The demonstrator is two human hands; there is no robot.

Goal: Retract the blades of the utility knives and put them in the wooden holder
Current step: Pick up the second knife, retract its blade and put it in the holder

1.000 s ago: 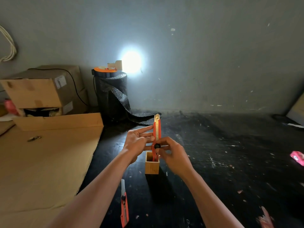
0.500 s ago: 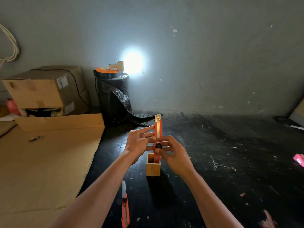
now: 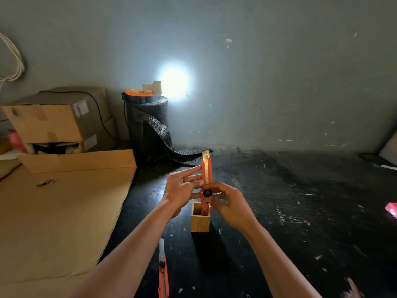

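I hold an orange utility knife (image 3: 206,168) upright, its lower end inside the small square wooden holder (image 3: 200,221) on the black floor. A short tip of blade shows at its top. My left hand (image 3: 182,188) steadies the knife's body with thumb and fingers. My right hand (image 3: 227,203) pinches it at the black wheel (image 3: 207,192). A second orange utility knife (image 3: 163,276) lies on the floor near my left forearm, with its blade extended away from me.
A cardboard sheet (image 3: 53,216) covers the floor on the left, with stacked cardboard boxes (image 3: 53,123) behind it. A black roll of mesh (image 3: 148,125) stands at the wall under a bright light. A pink object (image 3: 392,208) lies at the right edge.
The held knife has sunk slightly lower into the holder, and the blade tip at its top is a little shorter. Both hands stay on it.
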